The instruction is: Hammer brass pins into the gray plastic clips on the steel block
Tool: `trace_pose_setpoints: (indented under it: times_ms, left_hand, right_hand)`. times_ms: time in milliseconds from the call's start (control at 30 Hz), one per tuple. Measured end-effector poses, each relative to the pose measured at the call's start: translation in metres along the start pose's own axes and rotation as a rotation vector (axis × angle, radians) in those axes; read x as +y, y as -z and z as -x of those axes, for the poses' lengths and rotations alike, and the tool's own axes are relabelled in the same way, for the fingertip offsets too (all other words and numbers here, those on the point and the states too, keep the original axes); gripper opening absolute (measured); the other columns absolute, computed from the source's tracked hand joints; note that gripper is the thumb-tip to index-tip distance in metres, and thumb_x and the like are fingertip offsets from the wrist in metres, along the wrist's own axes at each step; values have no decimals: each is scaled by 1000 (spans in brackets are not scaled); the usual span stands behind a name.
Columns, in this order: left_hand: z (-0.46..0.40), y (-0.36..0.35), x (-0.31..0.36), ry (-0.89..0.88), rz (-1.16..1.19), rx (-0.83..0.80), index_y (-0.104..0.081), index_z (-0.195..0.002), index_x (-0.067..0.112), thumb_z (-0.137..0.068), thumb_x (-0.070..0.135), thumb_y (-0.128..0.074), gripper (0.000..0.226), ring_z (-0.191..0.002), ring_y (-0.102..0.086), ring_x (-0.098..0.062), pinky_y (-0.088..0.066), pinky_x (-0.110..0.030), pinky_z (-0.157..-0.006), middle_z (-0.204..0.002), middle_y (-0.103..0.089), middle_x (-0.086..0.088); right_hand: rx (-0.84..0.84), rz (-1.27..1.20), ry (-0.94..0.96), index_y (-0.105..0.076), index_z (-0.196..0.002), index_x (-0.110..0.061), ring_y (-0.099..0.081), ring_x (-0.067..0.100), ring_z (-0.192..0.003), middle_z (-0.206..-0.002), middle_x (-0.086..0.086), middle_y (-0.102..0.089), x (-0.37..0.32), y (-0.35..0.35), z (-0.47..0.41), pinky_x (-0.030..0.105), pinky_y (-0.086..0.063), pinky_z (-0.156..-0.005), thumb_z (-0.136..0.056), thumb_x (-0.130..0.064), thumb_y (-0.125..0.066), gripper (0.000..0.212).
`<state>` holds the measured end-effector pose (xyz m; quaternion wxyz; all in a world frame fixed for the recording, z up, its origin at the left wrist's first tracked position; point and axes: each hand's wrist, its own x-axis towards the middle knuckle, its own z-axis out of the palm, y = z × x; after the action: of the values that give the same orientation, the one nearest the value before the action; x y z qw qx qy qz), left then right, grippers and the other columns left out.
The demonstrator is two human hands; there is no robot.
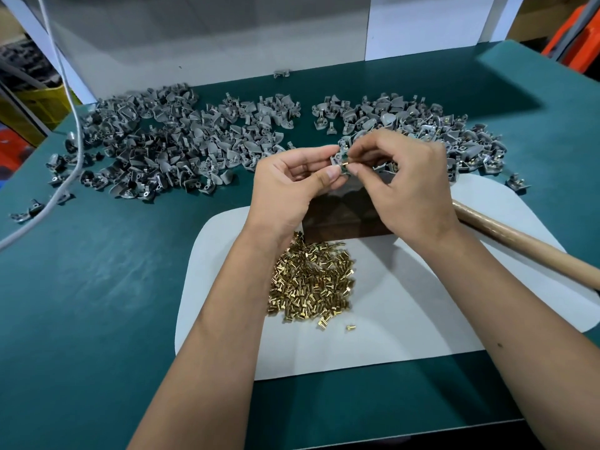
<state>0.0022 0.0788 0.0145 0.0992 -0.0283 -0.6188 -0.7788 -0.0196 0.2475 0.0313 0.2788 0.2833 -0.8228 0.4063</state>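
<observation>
Both hands meet just above the centre of the view, over the green desk (97, 287). The left hand (292, 183) pinches a gray plastic clip (339, 154) between thumb and fingers. The right hand (406, 183) pinches a brass pin (344, 164) between thumb and forefinger, and the pin's tip touches the clip. Directly under the hands, toward 6 o'clock from them, the dark steel block (337, 219) sits on a white mat (389, 319), largely hidden by the wrists.

At 6 o'clock from the block a loose heap of brass pins (311, 280) lies on the mat, with a stray pin or two just beside its lower edge. A wooden hammer handle (526, 245) lies at 3 o'clock, running from behind the right wrist toward the right edge; its head is hidden.

From 9 to 12 o'clock a wide spread of bare gray clips (168, 147) covers the desk. At 1 to 2 o'clock a second pile of clips (448, 134) shows brass glints in many pieces. A gray cable (69, 102) hangs down at 10 o'clock. A yellow crate (32, 105) stands beyond the desk's left edge; its contents cannot be made out.
</observation>
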Motion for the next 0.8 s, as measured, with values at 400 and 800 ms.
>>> trace_pose_setpoints:
  times_ms: [400, 800]
  left_hand:
    - [4, -4, 0, -148, -189, 15, -72, -118, 4, -83, -4, -79, 36, -96, -74, -21, -60, -33, -89, -106, -76, -16]
    - [4, -15, -7, -194, -277, 167, -78, -96, 7, -78, -5, -83, 21, -82, -77, -20, -61, -29, -79, -88, -79, -8]
  right_hand:
    - [-16, 59, 22, -73, -97, -6, -60, 22, -92, -94, 3, -70, 3, -2, 2, 35, -49, -81, -95, -13, -66, 10]
    - [-21, 32, -60, -75, -98, -10, -62, 15, -88, -91, 0, -71, 1, -5, 2, 28, -50, -78, -95, -16, -66, 11]
